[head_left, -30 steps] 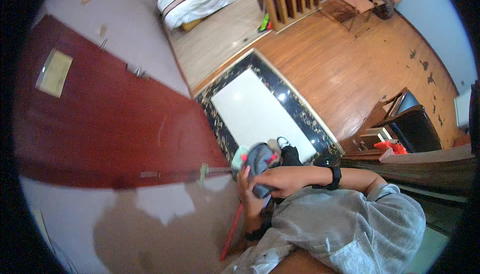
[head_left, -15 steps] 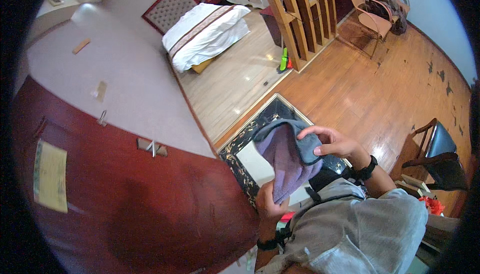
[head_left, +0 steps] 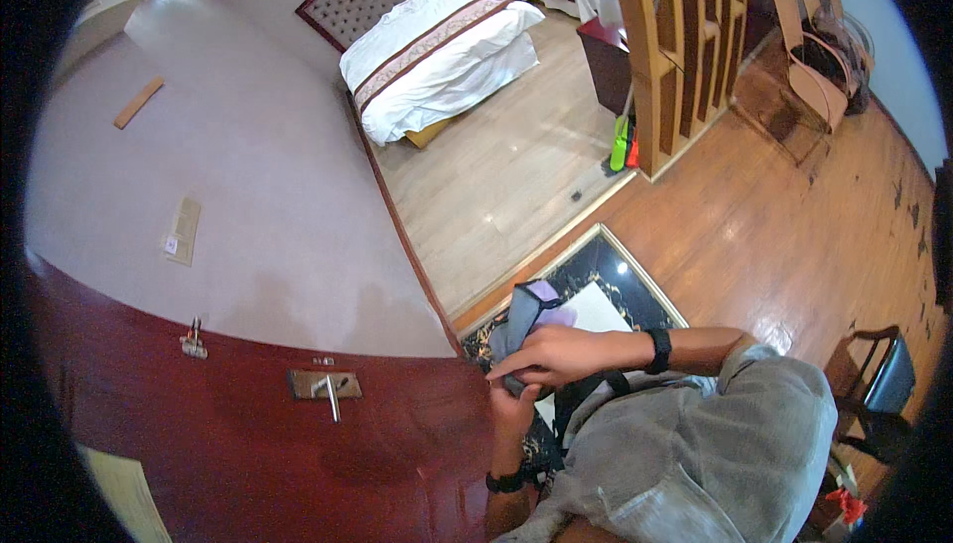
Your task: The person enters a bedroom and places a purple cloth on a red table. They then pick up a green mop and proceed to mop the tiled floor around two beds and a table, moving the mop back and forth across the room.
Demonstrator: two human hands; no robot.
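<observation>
A two-tone cloth (head_left: 518, 317), grey on one side and purple on the other, is bunched up in front of me. My left hand (head_left: 512, 406) is closed around its lower end, thumb raised. Laid over it from the right, my right hand (head_left: 564, 352) grips the cloth too, its fingers reaching across to the left hand. The two hands touch, and they hide the part of the cloth between them. Each wrist wears a black band.
To the left stands a dark red door (head_left: 248, 444) with a metal handle (head_left: 332, 396). Below the hands lies a black, gold-veined floor panel (head_left: 635, 280) with a white area. A wooden lattice divider (head_left: 650, 76), a bed (head_left: 437, 57) and chairs (head_left: 814, 86) are farther off.
My right hand has come left and down to meet the left one. The cloth, spread open before, is now gathered into a smaller bundle. The view has shifted too.
</observation>
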